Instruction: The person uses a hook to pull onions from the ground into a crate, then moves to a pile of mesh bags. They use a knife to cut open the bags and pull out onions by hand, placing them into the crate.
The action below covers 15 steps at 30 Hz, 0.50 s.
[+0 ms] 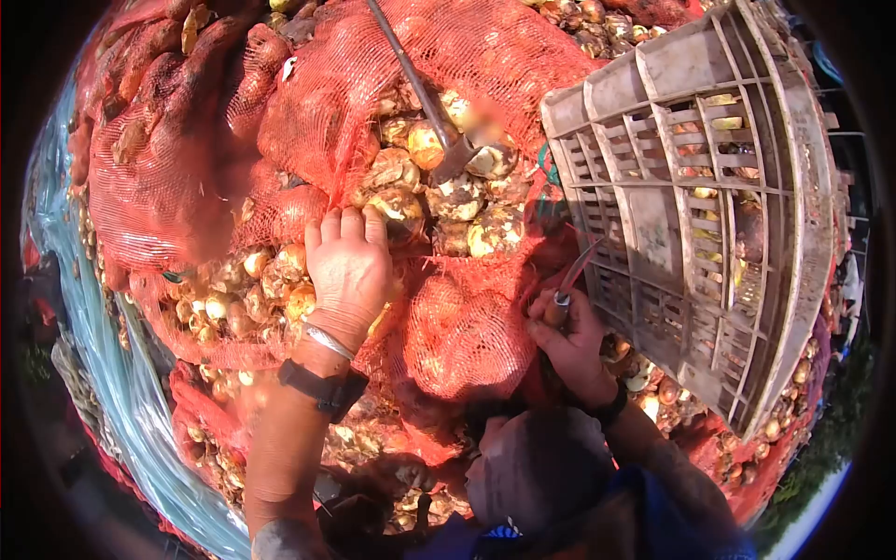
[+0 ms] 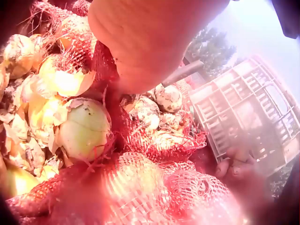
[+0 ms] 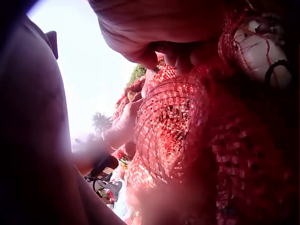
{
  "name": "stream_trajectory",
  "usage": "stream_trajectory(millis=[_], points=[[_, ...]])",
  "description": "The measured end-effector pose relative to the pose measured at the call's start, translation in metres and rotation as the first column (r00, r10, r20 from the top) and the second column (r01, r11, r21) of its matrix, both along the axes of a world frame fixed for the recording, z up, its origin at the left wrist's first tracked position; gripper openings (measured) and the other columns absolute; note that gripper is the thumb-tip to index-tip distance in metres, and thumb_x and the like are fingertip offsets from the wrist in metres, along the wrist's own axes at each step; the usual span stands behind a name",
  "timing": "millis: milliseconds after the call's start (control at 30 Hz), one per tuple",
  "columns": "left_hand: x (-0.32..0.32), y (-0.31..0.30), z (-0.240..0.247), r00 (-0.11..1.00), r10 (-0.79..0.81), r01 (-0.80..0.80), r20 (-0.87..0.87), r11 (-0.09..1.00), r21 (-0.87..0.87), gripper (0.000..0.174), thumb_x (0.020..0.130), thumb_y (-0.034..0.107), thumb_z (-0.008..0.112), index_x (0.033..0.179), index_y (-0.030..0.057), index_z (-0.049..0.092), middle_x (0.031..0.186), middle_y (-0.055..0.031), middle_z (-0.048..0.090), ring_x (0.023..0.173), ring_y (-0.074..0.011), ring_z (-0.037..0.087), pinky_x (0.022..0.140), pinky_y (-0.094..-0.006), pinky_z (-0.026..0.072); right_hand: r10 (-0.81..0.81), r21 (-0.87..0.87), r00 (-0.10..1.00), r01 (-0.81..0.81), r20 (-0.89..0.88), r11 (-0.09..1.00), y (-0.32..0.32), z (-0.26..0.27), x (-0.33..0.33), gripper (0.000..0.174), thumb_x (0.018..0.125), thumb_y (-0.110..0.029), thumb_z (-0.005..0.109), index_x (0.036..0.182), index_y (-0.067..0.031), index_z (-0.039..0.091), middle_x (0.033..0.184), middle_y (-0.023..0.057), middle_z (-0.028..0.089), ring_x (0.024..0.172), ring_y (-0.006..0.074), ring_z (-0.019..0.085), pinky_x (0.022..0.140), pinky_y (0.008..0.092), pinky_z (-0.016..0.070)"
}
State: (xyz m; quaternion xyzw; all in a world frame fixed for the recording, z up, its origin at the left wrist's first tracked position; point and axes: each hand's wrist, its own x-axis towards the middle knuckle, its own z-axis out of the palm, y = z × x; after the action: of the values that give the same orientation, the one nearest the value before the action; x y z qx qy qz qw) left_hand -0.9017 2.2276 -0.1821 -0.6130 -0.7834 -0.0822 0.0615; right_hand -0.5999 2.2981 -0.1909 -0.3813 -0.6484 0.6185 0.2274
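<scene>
My left hand (image 1: pixel 350 266) lies at the opening of a red mesh bag (image 1: pixel 317 121), its fingers bent over and gripping the netting; the fingertips are hidden. Onions (image 1: pixel 399 207) with dry, peeling skins show just beyond the knuckles. In the left wrist view a pale onion (image 2: pixel 84 129) sits in torn netting below the palm. My right hand (image 1: pixel 577 345) holds a small curved knife by its wooden handle (image 1: pixel 556 313), its thin hooked blade (image 1: pixel 581 265) pointing up and away. Between the hands bulges a full mesh bag (image 1: pixel 467 331). Curled right fingers (image 3: pixel 185 61) show above the netting.
A large dirty plastic crate (image 1: pixel 667 219) stands tilted on the right, close to the right hand. A long-handled tool's metal head (image 1: pixel 455 161) rests on onions ahead. Clear plastic sheeting (image 1: pixel 121 373) runs along the left. A person's capped head (image 1: pixel 541 476) is at the bottom.
</scene>
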Motion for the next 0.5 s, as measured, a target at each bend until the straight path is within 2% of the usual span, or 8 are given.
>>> stream_trajectory(millis=[33, 100, 133, 200, 233, 267, 300, 500], points=[[0.003, 0.002, 0.003, 1.000, 0.015, -0.015, -0.027, 1.000, 0.002, 0.039, 0.074, 0.017, 0.065, 0.110, 0.0040, 0.065, 0.109, -0.0142, 0.063, 0.099, -0.0325, 0.059, 0.084, -0.0478, 0.0456, -0.051, -0.032, 0.998, 0.051, -0.023, 0.998, -0.001, 0.000, -0.004, 0.032, 0.083, 0.004, 0.066, 0.111, -0.0030, 0.053, 0.094, 0.0019, 0.059, 0.088, 0.0096, 0.055, 0.081, 0.0262, 0.0469], [0.023, 0.023, 0.007, 0.977, -0.203, 0.178, 0.061, 0.941, 0.287, 0.032, 0.075, 0.016, 0.063, 0.105, 0.0050, 0.065, 0.103, -0.0120, 0.063, 0.093, -0.0286, 0.059, 0.079, -0.0428, 0.0465, -0.102, -0.061, 0.994, 0.099, -0.046, 0.993, 0.000, 0.001, -0.009, 0.028, 0.082, 0.001, 0.067, 0.107, -0.0036, 0.056, 0.090, -0.0014, 0.057, 0.083, 0.0068, 0.052, 0.080, 0.0244, 0.0447], [0.039, 0.037, 0.009, 0.954, -0.267, 0.212, 0.137, 0.923, 0.320, 0.027, 0.077, 0.015, 0.061, 0.102, 0.0053, 0.065, 0.095, -0.0091, 0.063, 0.088, -0.0262, 0.059, 0.076, -0.0389, 0.0474, -0.136, -0.078, 0.990, 0.132, -0.039, 0.988, -0.001, 0.001, -0.010, 0.031, 0.082, 0.002, 0.067, 0.110, -0.0029, 0.055, 0.092, -0.0008, 0.058, 0.084, 0.0071, 0.053, 0.081, 0.0247, 0.0453], [0.068, 0.064, -0.008, 0.904, -0.232, 0.191, 0.358, 0.970, 0.148, 0.022, 0.076, 0.016, 0.063, 0.096, 0.0066, 0.067, 0.086, -0.0087, 0.063, 0.085, -0.0286, 0.062, 0.073, -0.0411, 0.0501, -0.164, -0.096, 0.986, 0.159, -0.040, 0.983, -0.003, 0.000, -0.011, 0.035, 0.082, 0.002, 0.067, 0.114, -0.0022, 0.054, 0.093, -0.0001, 0.060, 0.086, 0.0074, 0.054, 0.082, 0.0249, 0.0459], [0.082, 0.078, -0.016, 0.904, -0.136, 0.135, 0.405, 0.990, 0.031, 0.025, 0.076, 0.020, 0.069, 0.095, 0.0061, 0.065, 0.090, -0.0129, 0.063, 0.087, -0.0325, 0.062, 0.075, -0.0440, 0.0502, -0.156, -0.074, 0.987, 0.153, -0.046, 0.986, -0.003, -0.001, -0.009, 0.037, 0.083, 0.003, 0.067, 0.117, -0.0018, 0.053, 0.094, 0.0008, 0.061, 0.088, 0.0081, 0.055, 0.082, 0.0253, 0.0465], [0.092, 0.089, -0.021, 0.892, -0.093, 0.151, 0.443, 0.984, -0.098, 0.026, 0.080, 0.025, 0.067, 0.098, 0.0064, 0.066, 0.095, -0.0140, 0.064, 0.092, -0.0343, 0.060, 0.076, -0.0451, 0.0510, -0.148, -0.054, 0.988, 0.145, -0.051, 0.988, -0.001, -0.003, -0.008, 0.040, 0.083, 0.004, 0.067, 0.120, -0.0013, 0.052, 0.096, 0.0017, 0.062, 0.089, 0.0089, 0.056, 0.083, 0.0257, 0.0471], [0.106, 0.096, -0.013, 0.863, 0.034, 0.080, 0.503, 0.976, -0.203, 0.029, 0.083, 0.029, 0.064, 0.099, 0.0061, 0.068, 0.101, -0.0146, 0.063, 0.097, -0.0352, 0.058, 0.078, -0.0446, 0.0515, -0.141, -0.053, 0.988, 0.139, -0.056, 0.989, 0.001, -0.003, -0.009, 0.040, 0.083, 0.004, 0.067, 0.120, -0.0013, 0.052, 0.096, 0.0017, 0.062, 0.089, 0.0089, 0.056, 0.083, 0.0257, 0.0471], [0.125, 0.117, -0.009, 0.860, 0.193, -0.006, 0.472, 0.929, -0.369, 0.037, 0.083, 0.036, 0.064, 0.100, 0.0034, 0.068, 0.107, -0.0182, 0.062, 0.101, -0.0342, 0.056, 0.082, -0.0463, 0.0517, -0.206, -0.153, 0.973, 0.189, -0.103, 0.970, 0.001, 0.002, -0.011, 0.043, 0.082, 0.006, 0.067, 0.121, -0.0019, 0.051, 0.098, 0.0025, 0.062, 0.091, 0.0097, 0.057, 0.083, 0.0256, 0.0479]])
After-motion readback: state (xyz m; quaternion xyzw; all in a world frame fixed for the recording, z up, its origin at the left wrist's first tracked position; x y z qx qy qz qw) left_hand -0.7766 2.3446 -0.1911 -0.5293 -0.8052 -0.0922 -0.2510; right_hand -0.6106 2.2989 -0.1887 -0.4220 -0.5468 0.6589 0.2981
